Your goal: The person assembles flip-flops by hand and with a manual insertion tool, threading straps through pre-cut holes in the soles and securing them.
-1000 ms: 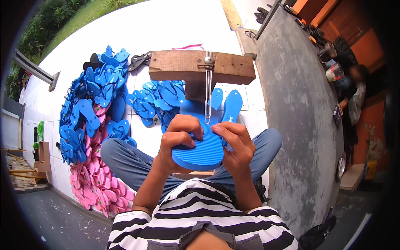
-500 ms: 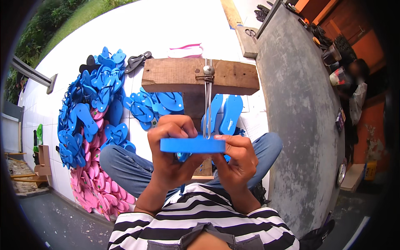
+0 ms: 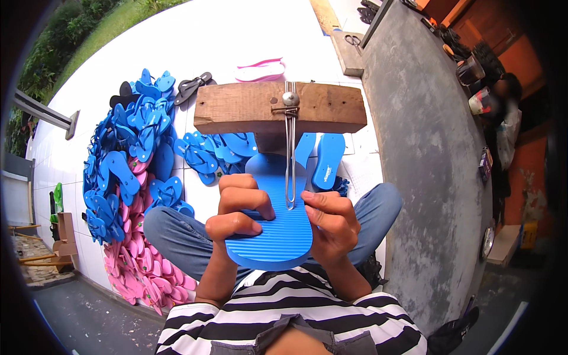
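Item: one blue ribbed sole [image 3: 269, 242], tilted before you, between your left hand [image 3: 241, 207] and right hand [image 3: 330, 219]. Left grip: closed on the sole's left edge, fingers curled over the ribbed face. Right grip: narrow, holding the sole's right edge just beside the tip of a wire loop [image 3: 290, 154]; whether that tip enters the sole cannot be told. Edges: rounded lower end free, near your striped shirt [image 3: 284, 302]; upper end by the post [image 3: 272, 142] below the wooden crossbar [image 3: 236, 109]. Room: your jeans-clad knees [image 3: 378, 213] flank both hands; further left, a heap of blue sandals [image 3: 142, 124] and one of pink sandals [image 3: 142, 266]; white tiled floor [image 3: 207, 41] stretches beyond the crossbar; grey concrete strip [image 3: 408, 154] to your right. Writing: white lettering along the lower half of a second blue sole [image 3: 331, 154], right of the post; small box [image 3: 486, 164] by the strip's outer edge, markings too small to read.
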### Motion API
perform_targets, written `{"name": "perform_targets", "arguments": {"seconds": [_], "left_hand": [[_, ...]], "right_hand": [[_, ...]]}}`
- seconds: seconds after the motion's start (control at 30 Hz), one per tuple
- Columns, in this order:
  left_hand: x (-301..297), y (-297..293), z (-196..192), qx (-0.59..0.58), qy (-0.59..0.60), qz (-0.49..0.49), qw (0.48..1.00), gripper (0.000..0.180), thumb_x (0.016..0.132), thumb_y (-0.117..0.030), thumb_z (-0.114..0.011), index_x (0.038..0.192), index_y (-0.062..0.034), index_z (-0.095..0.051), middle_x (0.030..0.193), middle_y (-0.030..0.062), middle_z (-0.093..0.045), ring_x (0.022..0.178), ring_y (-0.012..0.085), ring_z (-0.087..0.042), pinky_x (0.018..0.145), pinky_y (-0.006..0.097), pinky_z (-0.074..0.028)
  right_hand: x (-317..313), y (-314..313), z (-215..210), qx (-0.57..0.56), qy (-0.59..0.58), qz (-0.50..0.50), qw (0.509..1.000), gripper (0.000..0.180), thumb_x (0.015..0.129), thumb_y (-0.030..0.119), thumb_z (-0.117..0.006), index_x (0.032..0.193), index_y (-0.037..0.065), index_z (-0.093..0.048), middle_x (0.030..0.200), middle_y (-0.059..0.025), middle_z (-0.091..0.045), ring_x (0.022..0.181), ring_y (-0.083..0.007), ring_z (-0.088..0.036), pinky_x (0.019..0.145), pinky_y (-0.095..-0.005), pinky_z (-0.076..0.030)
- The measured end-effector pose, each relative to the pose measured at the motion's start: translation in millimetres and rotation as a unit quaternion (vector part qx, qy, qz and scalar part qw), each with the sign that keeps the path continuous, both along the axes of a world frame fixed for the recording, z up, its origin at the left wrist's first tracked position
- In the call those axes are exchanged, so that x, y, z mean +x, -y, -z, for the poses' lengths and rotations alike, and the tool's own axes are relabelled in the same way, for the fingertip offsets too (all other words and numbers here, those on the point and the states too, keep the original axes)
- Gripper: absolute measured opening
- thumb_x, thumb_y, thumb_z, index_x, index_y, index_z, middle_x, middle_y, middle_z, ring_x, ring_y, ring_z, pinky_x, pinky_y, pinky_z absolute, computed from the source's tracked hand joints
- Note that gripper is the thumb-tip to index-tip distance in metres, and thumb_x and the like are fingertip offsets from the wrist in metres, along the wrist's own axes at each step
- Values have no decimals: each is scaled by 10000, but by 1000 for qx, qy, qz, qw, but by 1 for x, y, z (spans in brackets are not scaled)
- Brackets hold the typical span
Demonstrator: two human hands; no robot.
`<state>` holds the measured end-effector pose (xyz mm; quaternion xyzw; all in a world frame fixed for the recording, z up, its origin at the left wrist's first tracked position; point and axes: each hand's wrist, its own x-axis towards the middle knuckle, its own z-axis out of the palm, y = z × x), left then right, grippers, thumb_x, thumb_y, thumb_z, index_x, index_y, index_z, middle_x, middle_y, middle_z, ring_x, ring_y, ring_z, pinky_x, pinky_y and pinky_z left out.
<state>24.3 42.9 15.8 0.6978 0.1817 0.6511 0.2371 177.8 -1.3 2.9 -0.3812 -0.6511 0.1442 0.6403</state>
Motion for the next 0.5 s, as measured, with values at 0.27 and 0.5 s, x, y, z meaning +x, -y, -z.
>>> {"name": "perform_targets", "arguments": {"seconds": [0.27, 0.5], "left_hand": [[15, -20, -30, -103, -172, -209, 957, 669, 767, -189, -815, 1270, -46, -397, 1485, 265, -226, 1352, 403, -268, 1084, 492, -253], [14, -34, -22, -81, -145, -366, 916, 595, 834, -220, -756, 1304, -95, -414, 1481, 220, -273, 1337, 368, -306, 1060, 453, -263]], "right_hand": [[-11, -30, -15, -81, 10, 112, 990, 204, 788, -24, -759, 951, 19, -645, 944, -130, -657, 793, -240, -654, 674, -307, -522], [-23, -50, 26, -281, -50, 95, 954, 266, 847, 84, -747, 994, 13, -536, 978, -90, -569, 859, -148, -617, 684, -273, -534]]}}
